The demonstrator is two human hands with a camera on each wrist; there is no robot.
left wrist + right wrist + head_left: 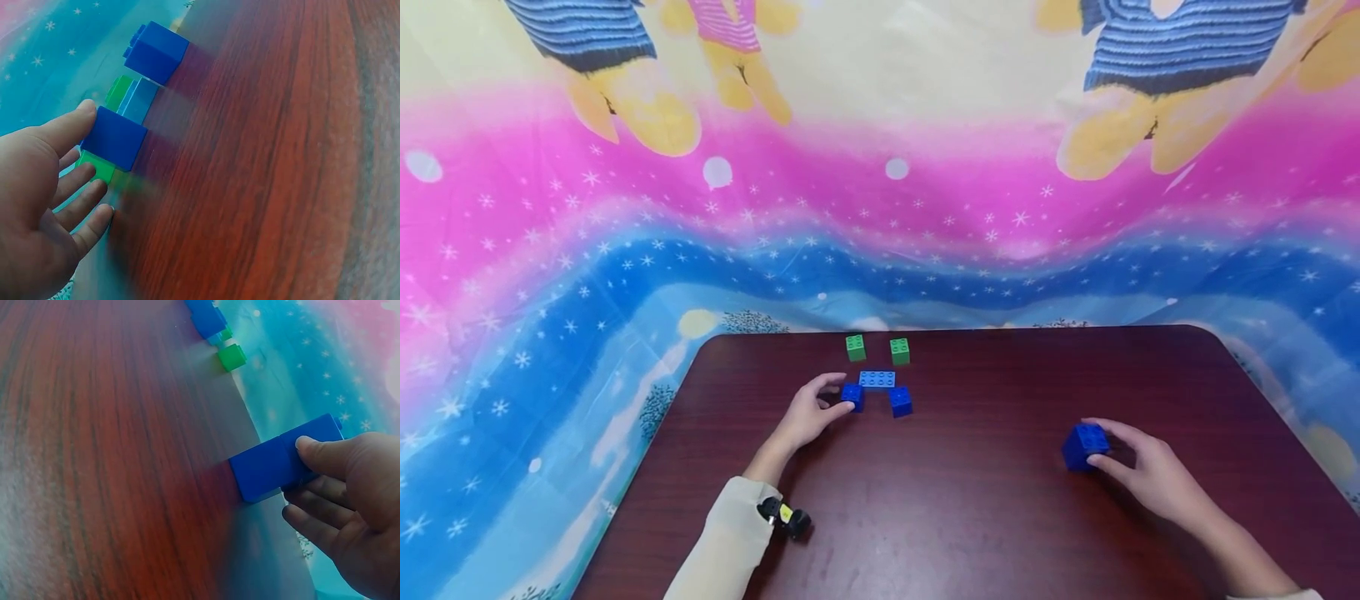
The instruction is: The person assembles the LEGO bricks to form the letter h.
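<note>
In the head view, my left hand (808, 412) is at a small dark blue brick (853, 395), its thumb against the near side and its fingers at the far side. The left wrist view shows the thumb tip at the edge of this brick (114, 139); part of the index finger is hidden. To the right, my right hand (1161, 479) pinches a dark blue stack (1078, 450) between thumb and fingers. A seam in the right wrist view marks it as two blue bricks (265, 465), one on the other. Whether the stack touches the table cannot be told.
Right of the left hand stands another dark blue brick (900, 402). Behind are a flat light blue brick (877, 380) and two green bricks, left (856, 348) and right (899, 352). A patterned cloth (925, 208) hangs behind the brown table (985, 517).
</note>
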